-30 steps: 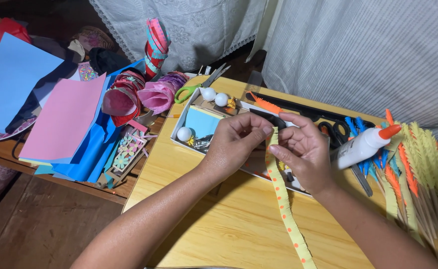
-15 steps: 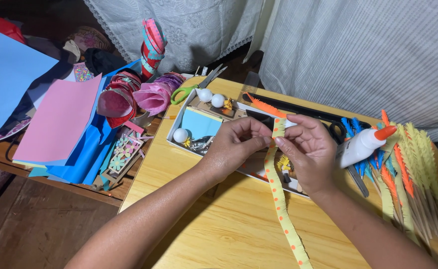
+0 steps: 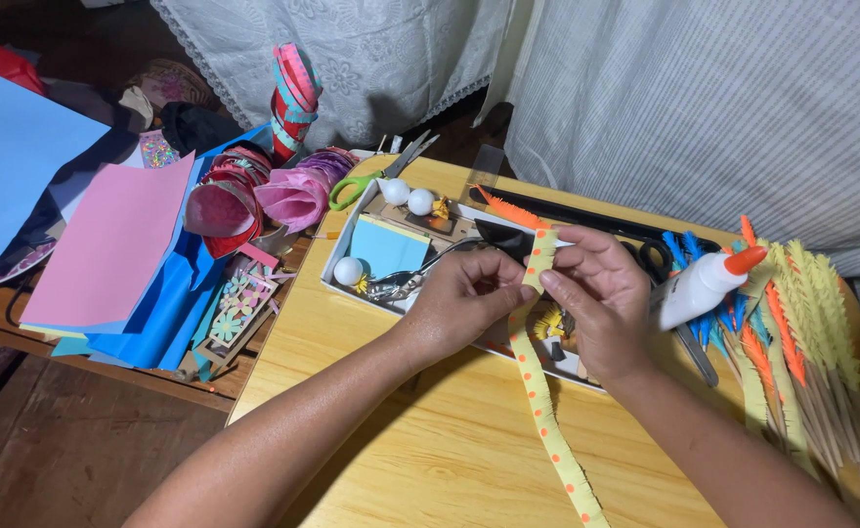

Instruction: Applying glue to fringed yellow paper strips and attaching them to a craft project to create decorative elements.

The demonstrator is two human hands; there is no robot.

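1. Left hand and right hand both pinch the upper end of a long, fringed yellow paper strip with orange dots
2. The strip trails over the smooth wooden table toward its near edge
3. A white glue bottle with an orange cap lies near the right hand

Light wooden tabletop, glossy, evenly lit. Behind it hangs a white lace curtain beside a pale striped cloth. Dark wooden floor at lower left. A lower, darker wooden bench stands just left of the tabletop.
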